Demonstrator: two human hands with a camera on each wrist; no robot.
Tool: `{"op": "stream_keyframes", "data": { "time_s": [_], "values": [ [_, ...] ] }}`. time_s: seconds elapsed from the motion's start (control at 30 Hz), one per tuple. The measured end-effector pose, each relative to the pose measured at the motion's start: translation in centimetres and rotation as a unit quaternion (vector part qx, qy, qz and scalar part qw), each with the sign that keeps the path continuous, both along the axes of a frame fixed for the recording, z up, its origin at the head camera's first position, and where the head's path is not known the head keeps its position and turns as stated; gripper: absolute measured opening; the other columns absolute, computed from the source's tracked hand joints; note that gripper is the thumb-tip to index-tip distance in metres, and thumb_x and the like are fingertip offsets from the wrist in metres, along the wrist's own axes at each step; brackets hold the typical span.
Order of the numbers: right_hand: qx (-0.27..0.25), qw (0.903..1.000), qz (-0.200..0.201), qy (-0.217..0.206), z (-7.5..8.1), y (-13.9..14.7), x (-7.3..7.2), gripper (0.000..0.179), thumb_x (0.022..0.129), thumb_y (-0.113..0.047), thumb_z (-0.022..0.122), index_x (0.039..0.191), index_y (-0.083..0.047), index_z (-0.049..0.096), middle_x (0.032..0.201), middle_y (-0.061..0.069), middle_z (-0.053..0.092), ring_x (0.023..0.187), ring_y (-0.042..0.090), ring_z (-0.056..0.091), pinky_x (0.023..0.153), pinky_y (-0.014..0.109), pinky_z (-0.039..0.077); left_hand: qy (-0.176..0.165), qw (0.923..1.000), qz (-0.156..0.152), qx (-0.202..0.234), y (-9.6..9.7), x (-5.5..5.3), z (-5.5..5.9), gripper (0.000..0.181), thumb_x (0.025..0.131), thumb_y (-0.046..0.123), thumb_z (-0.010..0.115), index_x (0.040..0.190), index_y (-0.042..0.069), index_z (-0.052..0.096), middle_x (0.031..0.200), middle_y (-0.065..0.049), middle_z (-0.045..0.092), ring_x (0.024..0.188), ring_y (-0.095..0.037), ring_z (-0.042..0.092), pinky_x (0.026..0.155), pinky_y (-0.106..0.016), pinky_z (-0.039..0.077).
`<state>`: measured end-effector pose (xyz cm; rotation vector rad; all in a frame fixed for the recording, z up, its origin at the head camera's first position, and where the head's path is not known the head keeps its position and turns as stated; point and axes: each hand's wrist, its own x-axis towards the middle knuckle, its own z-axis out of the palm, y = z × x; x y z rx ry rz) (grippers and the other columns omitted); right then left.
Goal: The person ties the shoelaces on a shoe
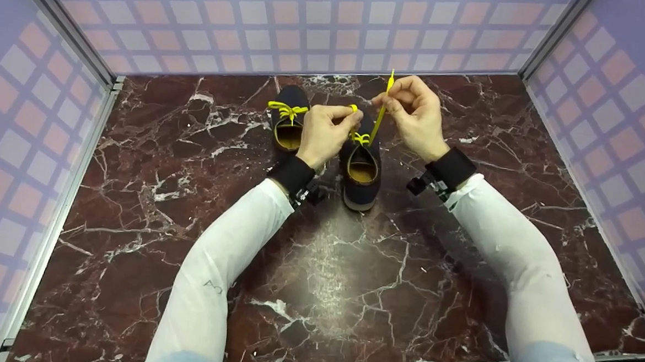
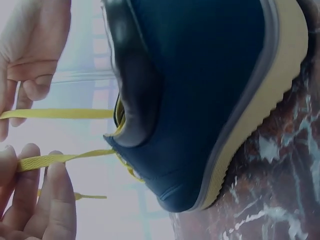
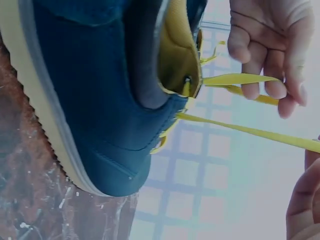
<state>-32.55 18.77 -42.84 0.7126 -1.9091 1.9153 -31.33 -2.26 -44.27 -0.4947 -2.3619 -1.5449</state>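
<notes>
A dark blue shoe [image 1: 359, 193] with a tan lining stands on the tabletop, toe pointing away from me. My left hand [image 1: 325, 131] pinches one yellow shoelace above its front, the lace looping over the fingertips. Off to the right, my right hand [image 1: 418, 120] pinches the other yellow shoelace [image 1: 380, 120] between thumb and fingers, its tip sticking up. Both laces run taut from the shoe's eyelets, as the left wrist view shows beside the shoe's side [image 2: 200, 75]. In the right wrist view the left hand [image 3: 272, 45] holds its lace above the opening.
A second dark shoe [image 1: 294, 95] stands left of the first, its yellow lace [image 1: 287, 111] tied in a bow, partly hidden by my left hand. Under both lies a dark red marbled tabletop [image 1: 176, 239]. Checkered panels [image 1: 319, 32] enclose the back and sides.
</notes>
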Motion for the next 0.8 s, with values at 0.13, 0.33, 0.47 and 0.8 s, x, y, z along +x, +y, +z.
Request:
{"op": "stream_keyframes", "data": {
  "time_s": [0.13, 0.33, 0.47, 0.8],
  "values": [
    [-0.006, 0.9998, 0.018, 0.003, 0.4, -0.1, 0.0, 0.017, 0.102, 0.011, 0.070, 0.104, -0.005, 0.067, 0.095, -0.003, 0.087, 0.089, 0.016, 0.084, 0.077, 0.024, 0.064, -0.007, 0.9998, -0.009, -0.017, 0.1, -0.3, 0.2, 0.019, 0.106, 0.021, 0.079, 0.106, 0.006, 0.090, 0.091, -0.013, 0.087, 0.082, -0.022, 0.078, 0.073, -0.016, 0.046],
    [0.016, 0.9994, 0.031, 0.007, 0.9, -0.2, -0.3, 0.019, 0.102, 0.013, 0.068, 0.103, -0.006, 0.067, 0.095, -0.002, 0.087, 0.090, 0.015, 0.083, 0.075, 0.023, 0.061, -0.016, 0.9988, -0.021, -0.042, 0.3, -0.7, 0.6, 0.020, 0.107, 0.022, 0.077, 0.115, 0.009, 0.090, 0.100, -0.010, 0.088, 0.082, -0.018, 0.076, 0.074, -0.017, 0.046],
    [0.033, 0.9985, 0.043, 0.004, 1.3, -0.5, -0.5, 0.023, 0.099, 0.016, 0.064, 0.104, -0.006, 0.067, 0.095, -0.002, 0.087, 0.091, 0.017, 0.084, 0.074, 0.023, 0.060, -0.007, 0.9970, -0.035, -0.069, 0.6, -0.9, 1.1, 0.018, 0.107, 0.020, 0.077, 0.116, 0.010, 0.089, 0.103, -0.009, 0.088, 0.077, -0.011, 0.068, 0.071, -0.017, 0.042],
    [0.052, 0.9969, 0.055, -0.019, 2.1, -1.3, -1.1, 0.027, 0.100, 0.016, 0.063, 0.103, -0.010, 0.068, 0.093, -0.004, 0.086, 0.091, 0.016, 0.084, 0.077, 0.026, 0.065, -0.012, 0.9908, -0.064, -0.118, 1.0, -1.3, 2.1, 0.018, 0.107, 0.019, 0.077, 0.100, 0.009, 0.090, 0.084, -0.003, 0.075, 0.071, -0.008, 0.052, 0.068, -0.021, 0.034]
  ]
}}
